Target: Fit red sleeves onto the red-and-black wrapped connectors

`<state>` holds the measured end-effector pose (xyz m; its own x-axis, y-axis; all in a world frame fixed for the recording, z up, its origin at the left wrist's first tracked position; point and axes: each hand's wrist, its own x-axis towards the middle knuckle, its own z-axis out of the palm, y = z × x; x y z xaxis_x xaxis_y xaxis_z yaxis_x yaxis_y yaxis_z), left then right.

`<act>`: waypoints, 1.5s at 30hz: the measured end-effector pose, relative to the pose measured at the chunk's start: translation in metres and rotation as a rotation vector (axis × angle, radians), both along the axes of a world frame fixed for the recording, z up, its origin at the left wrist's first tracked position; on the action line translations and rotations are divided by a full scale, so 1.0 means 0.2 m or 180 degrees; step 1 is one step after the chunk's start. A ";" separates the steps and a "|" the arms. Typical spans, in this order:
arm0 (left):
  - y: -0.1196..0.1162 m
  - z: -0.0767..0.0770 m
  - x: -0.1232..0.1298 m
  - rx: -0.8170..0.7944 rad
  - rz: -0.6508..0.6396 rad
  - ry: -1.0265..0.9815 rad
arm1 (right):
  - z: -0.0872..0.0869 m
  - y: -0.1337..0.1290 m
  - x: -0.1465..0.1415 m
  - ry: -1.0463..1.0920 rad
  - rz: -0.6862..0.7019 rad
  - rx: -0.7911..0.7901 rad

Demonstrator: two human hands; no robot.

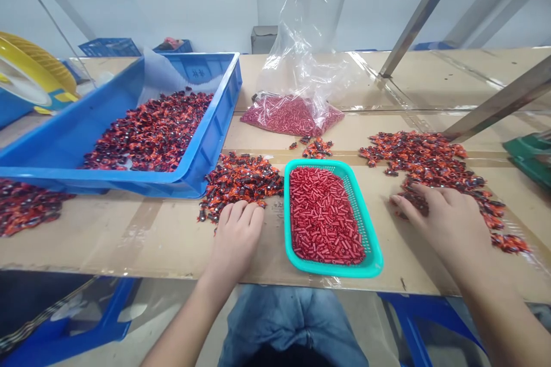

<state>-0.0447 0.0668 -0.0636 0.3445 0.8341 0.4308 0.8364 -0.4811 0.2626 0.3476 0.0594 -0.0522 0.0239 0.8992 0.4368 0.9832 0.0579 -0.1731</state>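
My left hand (239,232) rests at the near edge of a pile of small orange and black pieces (245,178), fingers bent and fingertips hidden, so its grip is unclear. At the right, my right hand (447,218) reaches over another pile of such pieces (424,155), thumb and fingers apart, with nothing visibly held. Between the hands sits a turquoise basket (376,261) filled with short red tubes (325,215). Behind it lies a clear plastic bag (297,114) of red tubes, with a few orange and black pieces (317,149) in front.
A large blue crate (129,182) of orange and black pieces stands at the left, another pile (26,206) beside its near corner. Metal posts (422,17) rise at the right. A yellow fan (38,69) is far left, a green object (531,155) far right.
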 end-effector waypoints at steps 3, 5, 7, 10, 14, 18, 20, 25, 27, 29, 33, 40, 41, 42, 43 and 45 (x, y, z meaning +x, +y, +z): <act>0.00 0.00 0.01 -0.0109 -0.0069 -0.0407 | 0.03 -0.03 -0.17 0.0068 0.0465 0.0073; -0.03 0.02 0.02 -0.0166 -0.0059 -0.0839 | 0.05 -0.05 -0.31 0.0105 0.1155 -0.0070; -0.08 0.06 0.04 -0.0212 0.0008 -0.1292 | 0.06 -0.06 -0.44 -0.0026 0.1696 -0.0317; -0.17 0.14 0.07 -0.0792 -0.0008 -0.2440 | 0.06 -0.02 -0.56 -0.0286 0.1833 -0.0611; -0.26 0.24 0.12 -0.2489 -0.0101 -0.4916 | 0.04 0.03 -0.59 -0.0307 0.1805 -0.0708; -0.29 0.27 0.15 -0.3072 -0.0219 -0.5536 | 0.03 0.04 -0.59 -0.0125 0.1821 -0.0639; -0.30 0.27 0.16 -0.3054 -0.0334 -0.5486 | 0.04 0.02 -0.58 0.0072 0.1813 -0.0555; -0.34 0.27 0.19 -0.2060 -0.0450 -0.4780 | 0.17 -0.08 -0.62 0.1000 0.2008 -0.0550; -0.36 0.27 0.20 -0.1473 -0.0449 -0.4367 | 0.22 -0.14 -0.65 0.1903 0.2197 -0.0837; -0.38 0.27 0.20 -0.1128 -0.0581 -0.4090 | 0.26 -0.20 -0.69 0.2734 0.2339 -0.1055; -0.40 0.27 0.21 -0.0965 -0.0807 -0.3918 | 0.27 -0.26 -0.76 0.3398 0.2484 -0.0814; -0.42 0.27 0.21 -0.0985 -0.0914 -0.3831 | 0.33 -0.27 -0.81 0.3284 0.2550 -0.0095; -0.42 0.27 0.21 -0.1002 -0.0919 -0.3795 | 0.34 -0.28 -0.81 0.3219 0.2549 -0.0069; -0.43 0.27 0.21 -0.0983 -0.0919 -0.3740 | 0.35 -0.28 -0.81 0.3165 0.2541 -0.0058; -0.43 0.27 0.20 -0.0918 -0.0923 -0.3672 | 0.35 -0.28 -0.81 0.3114 0.2543 -0.0069; -0.43 0.27 0.19 -0.0767 -0.0924 -0.3540 | 0.35 -0.29 -0.80 0.3017 0.2611 -0.0106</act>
<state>-0.0059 -0.0199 -0.0103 0.0687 0.8872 0.4563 -0.0438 -0.4543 0.8898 0.1877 0.0008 0.0188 -0.2554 0.8081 0.5308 0.1477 0.5752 -0.8046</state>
